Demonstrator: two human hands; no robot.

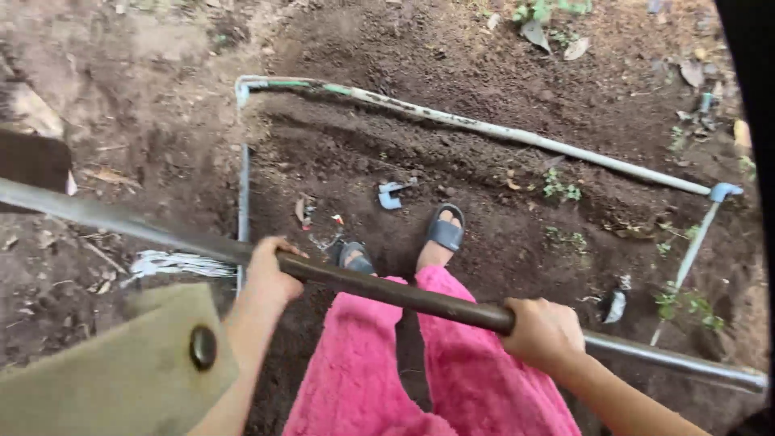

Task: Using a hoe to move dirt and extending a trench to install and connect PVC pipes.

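Observation:
A long dark metal tool handle (387, 291) runs across the view from the left edge to the lower right. My left hand (270, 270) grips it near the middle. My right hand (542, 331) grips it further right, fingers wrapped round the bar. The handle is held level, above my pink fleecy trousers (476, 379) and my feet in grey sandals (446, 230). The tool's working end lies out of view.
I stand on dark loose soil inside a frame of white plastic pipe (484, 129) with blue corner joints (724, 190). A small grey-blue scrap (390, 194), dry leaves and little green weeds (560, 190) lie on the soil. An olive cloth flap with a button (202, 347) hangs at the lower left.

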